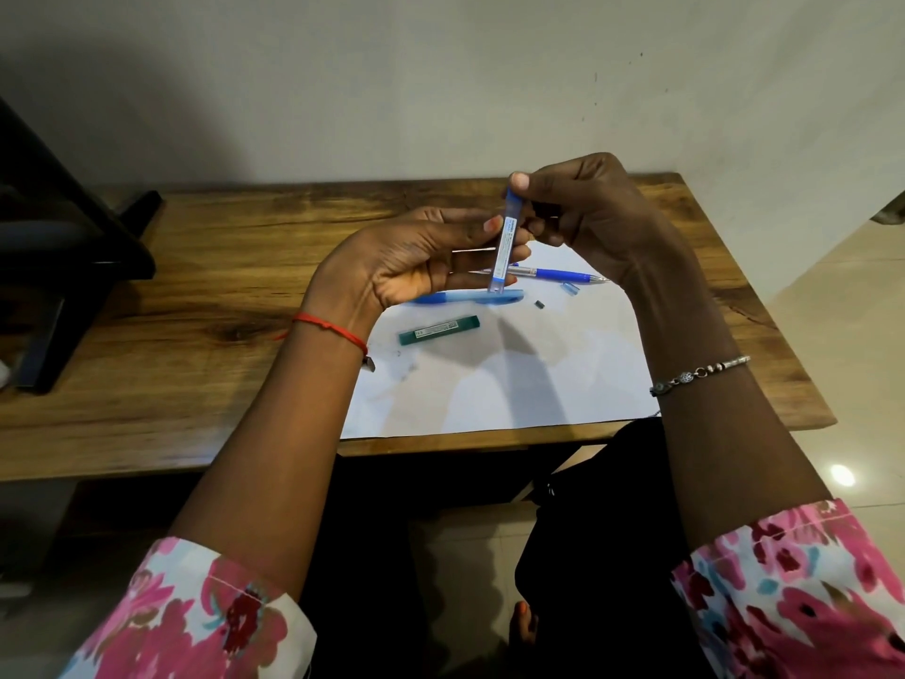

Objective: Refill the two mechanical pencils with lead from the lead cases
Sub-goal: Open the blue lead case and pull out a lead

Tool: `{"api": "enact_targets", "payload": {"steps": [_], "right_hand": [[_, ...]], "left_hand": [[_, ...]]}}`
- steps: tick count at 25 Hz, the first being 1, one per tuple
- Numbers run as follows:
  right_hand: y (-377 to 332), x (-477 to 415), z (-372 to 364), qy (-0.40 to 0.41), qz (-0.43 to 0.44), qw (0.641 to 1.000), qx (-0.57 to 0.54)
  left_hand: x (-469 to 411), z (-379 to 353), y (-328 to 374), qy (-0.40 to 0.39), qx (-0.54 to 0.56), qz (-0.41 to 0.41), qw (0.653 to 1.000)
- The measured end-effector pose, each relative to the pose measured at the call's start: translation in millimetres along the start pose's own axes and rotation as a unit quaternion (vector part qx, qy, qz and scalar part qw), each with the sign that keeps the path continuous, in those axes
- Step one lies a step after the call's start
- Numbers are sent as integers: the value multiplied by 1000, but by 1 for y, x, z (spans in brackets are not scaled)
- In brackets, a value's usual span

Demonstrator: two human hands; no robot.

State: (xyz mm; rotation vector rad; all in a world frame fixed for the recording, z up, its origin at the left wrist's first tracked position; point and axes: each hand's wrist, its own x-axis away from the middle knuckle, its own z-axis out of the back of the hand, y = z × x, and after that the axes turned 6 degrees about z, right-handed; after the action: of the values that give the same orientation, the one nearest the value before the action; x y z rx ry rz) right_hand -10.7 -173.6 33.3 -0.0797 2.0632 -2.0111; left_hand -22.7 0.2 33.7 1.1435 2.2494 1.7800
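Head view: left hand grips a clear plastic lead case (upright); right hand pinches its blue cap. Uncapping, probably: pull gently.

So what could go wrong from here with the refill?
The right hand pinches the cap of the blue lead case, held roughly upright by the left hand; a sudden pull could scatter or snap leads. The small dark piece and clear cap lie loose on the paper near the hands and could get knocked away.
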Motion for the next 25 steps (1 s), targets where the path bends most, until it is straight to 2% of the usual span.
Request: {"api": "enact_targets", "payload": {"steps": [14, 19, 23, 25], "right_hand": [[0, -1, -13, 85, -45, 995, -20], [-2, -5, -2, 137, -68, 985, -81], [0, -3, 1, 93, -151, 980, -91], [0, -1, 0, 48, -157, 984, -74]], "left_hand": [[-2, 3, 2, 27, 18, 11, 999], [0, 2, 1, 39, 21, 26, 999], [1, 2, 2, 60, 16, 21, 998], [3, 2, 3, 74, 3, 29, 997]]}}
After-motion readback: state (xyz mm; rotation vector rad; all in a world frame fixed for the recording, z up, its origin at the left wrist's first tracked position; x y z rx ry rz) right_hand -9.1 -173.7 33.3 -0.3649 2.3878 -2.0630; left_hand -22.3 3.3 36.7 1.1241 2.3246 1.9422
